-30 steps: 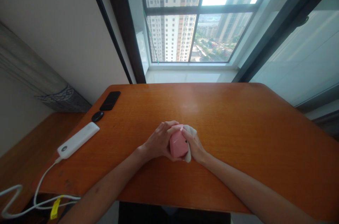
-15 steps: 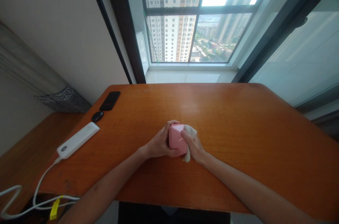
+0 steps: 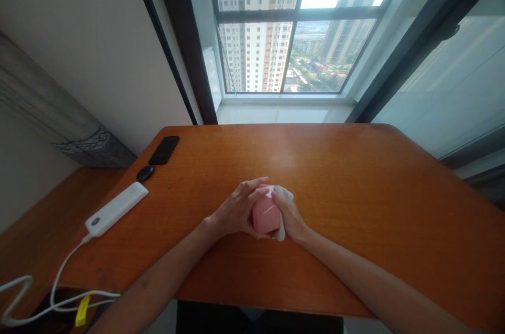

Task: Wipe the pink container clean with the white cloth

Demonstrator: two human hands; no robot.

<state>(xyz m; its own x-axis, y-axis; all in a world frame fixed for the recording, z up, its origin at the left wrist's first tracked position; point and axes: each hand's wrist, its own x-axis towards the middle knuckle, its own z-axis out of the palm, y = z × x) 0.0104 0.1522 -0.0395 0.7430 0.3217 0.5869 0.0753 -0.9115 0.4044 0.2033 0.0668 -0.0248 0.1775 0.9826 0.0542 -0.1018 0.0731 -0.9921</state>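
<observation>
Just below the middle of the worktop (image 3: 335, 165), what have your hands got?

My left hand (image 3: 236, 210) is wrapped around a pink rounded block (image 3: 266, 216), with its fingers (image 3: 252, 189) curled over the top and closed against it.

And your right hand?

My right hand (image 3: 290, 215) is pressed to the block's right side, with a crumpled white cloth (image 3: 284, 196) bunched between them. Those fingers are together, clamped on the cloth and block.

Is the block resting on the wood?

I can't tell, because my hands hide its underside.

What's off to the left?

A white power bank (image 3: 116, 209) lies near the left edge of the worktop, and a white cable (image 3: 59, 281) runs from it to the lower left, with a yellow tag (image 3: 81, 311) on the cable. Beyond it are a small black oval object (image 3: 145, 173) and a black phone (image 3: 163, 150). At upper middle, a window (image 3: 295, 55) looks out on tower blocks.
</observation>
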